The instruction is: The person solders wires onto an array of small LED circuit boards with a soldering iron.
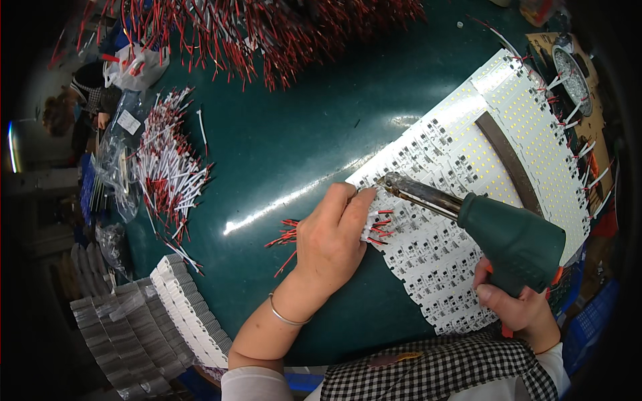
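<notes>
My right hand is wrapped round the handle of a green soldering gun. Its metal tip points left and meets the upper left edge of a white LED circuit board panel, close to my left fingertips. A bundle of short red and white wires is gripped in my left hand, with ends sticking out on both sides. My left thumb and forefinger pinch together at the board's edge; whatever is between their tips is too small to make out. A dark curved strip lies across the panel.
A loose pile of red and white wires lies left on the green table. A large mass of wires covers the far side. Stacked white boards stand near left. A round metal dish sits far right.
</notes>
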A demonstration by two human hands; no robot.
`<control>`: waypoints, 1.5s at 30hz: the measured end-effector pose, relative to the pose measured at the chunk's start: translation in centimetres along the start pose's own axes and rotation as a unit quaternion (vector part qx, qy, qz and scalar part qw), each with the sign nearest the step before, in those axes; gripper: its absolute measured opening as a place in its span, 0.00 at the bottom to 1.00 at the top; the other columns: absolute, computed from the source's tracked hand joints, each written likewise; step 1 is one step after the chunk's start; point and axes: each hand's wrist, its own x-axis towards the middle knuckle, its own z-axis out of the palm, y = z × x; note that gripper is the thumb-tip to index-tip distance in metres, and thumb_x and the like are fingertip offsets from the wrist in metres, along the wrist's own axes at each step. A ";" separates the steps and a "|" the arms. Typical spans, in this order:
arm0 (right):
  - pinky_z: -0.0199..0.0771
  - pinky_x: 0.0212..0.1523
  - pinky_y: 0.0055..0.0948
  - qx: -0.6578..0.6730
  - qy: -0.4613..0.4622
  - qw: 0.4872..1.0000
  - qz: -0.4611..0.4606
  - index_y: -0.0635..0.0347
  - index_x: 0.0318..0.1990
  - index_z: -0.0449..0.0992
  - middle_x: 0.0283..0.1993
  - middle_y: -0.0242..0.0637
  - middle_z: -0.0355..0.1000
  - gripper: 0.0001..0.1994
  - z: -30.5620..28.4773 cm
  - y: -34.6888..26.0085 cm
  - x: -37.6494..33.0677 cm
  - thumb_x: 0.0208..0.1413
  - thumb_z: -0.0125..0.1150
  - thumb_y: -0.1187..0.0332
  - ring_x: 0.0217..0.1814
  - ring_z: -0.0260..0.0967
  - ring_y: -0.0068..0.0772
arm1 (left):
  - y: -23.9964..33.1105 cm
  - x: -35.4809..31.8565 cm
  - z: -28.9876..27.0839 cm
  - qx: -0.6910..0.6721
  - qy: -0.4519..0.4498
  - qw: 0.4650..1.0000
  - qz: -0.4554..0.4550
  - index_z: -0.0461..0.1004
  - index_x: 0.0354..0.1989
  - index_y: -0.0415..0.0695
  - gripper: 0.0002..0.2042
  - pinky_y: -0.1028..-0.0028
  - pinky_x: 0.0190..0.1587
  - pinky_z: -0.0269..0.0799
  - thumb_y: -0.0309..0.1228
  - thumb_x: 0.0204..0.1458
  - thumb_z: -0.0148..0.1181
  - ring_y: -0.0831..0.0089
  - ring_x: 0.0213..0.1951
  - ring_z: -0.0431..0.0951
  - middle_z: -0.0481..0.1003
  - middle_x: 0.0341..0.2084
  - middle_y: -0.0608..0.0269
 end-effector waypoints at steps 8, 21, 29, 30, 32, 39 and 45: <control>0.70 0.28 0.22 -0.036 -0.044 0.996 -0.068 0.71 0.54 0.66 0.31 0.38 0.71 0.22 -0.3 0.8 0.9 0.48 0.58 0.80 0.27 0.67 0.22 | -0.1 0.0 0.0 -0.001 0.004 1.000 0.010 0.73 0.42 0.37 0.24 0.68 0.25 0.72 0.12 0.29 0.57 0.63 0.27 0.75 0.69 0.31 0.58; 0.71 0.29 0.24 -0.075 -0.020 0.995 -0.057 0.70 0.53 0.67 0.34 0.37 0.71 0.25 -0.5 0.6 0.4 0.44 0.61 0.78 0.28 0.68 0.24 | 0.0 0.2 0.2 0.005 0.006 1.000 0.011 0.74 0.41 0.37 0.22 0.68 0.24 0.72 0.13 0.30 0.57 0.64 0.27 0.75 0.69 0.31 0.59; 0.71 0.28 0.22 0.035 0.026 0.999 0.014 0.73 0.57 0.64 0.38 0.40 0.71 0.28 -0.3 -0.7 -0.3 0.44 0.62 0.77 0.29 0.68 0.25 | -0.1 0.1 0.1 0.006 0.009 1.000 0.012 0.74 0.40 0.36 0.21 0.68 0.24 0.72 0.13 0.30 0.58 0.64 0.26 0.75 0.68 0.31 0.59; 0.71 0.28 0.22 0.011 0.007 1.000 -0.011 0.73 0.57 0.64 0.36 0.40 0.71 0.28 -0.4 -0.3 -0.3 0.44 0.61 0.77 0.29 0.68 0.25 | -0.1 0.1 0.1 0.005 0.011 1.000 0.014 0.74 0.40 0.36 0.21 0.68 0.24 0.72 0.13 0.30 0.58 0.64 0.26 0.75 0.68 0.31 0.59; 0.71 0.28 0.22 -0.017 -0.019 0.999 -0.037 0.72 0.57 0.64 0.35 0.39 0.71 0.27 -0.5 0.3 0.1 0.45 0.61 0.77 0.29 0.68 0.24 | -0.1 0.0 0.2 0.006 0.011 1.000 0.014 0.74 0.40 0.36 0.21 0.69 0.24 0.72 0.13 0.30 0.58 0.64 0.26 0.75 0.68 0.30 0.59; 0.70 0.30 0.23 -0.078 -0.043 0.994 -0.064 0.70 0.53 0.67 0.31 0.36 0.71 0.22 -0.2 0.6 0.7 0.48 0.59 0.78 0.29 0.67 0.23 | -0.1 0.0 0.2 0.009 0.013 1.000 0.013 0.74 0.40 0.37 0.20 0.69 0.24 0.71 0.13 0.32 0.58 0.65 0.26 0.74 0.68 0.30 0.59; 0.71 0.30 0.23 -0.179 -0.076 0.968 -0.157 0.70 0.53 0.68 0.33 0.36 0.71 0.22 -0.4 0.6 1.2 0.48 0.60 0.78 0.29 0.68 0.22 | -0.1 0.0 0.2 0.005 0.008 1.000 0.010 0.74 0.40 0.36 0.20 0.68 0.24 0.71 0.13 0.32 0.58 0.65 0.26 0.74 0.68 0.30 0.59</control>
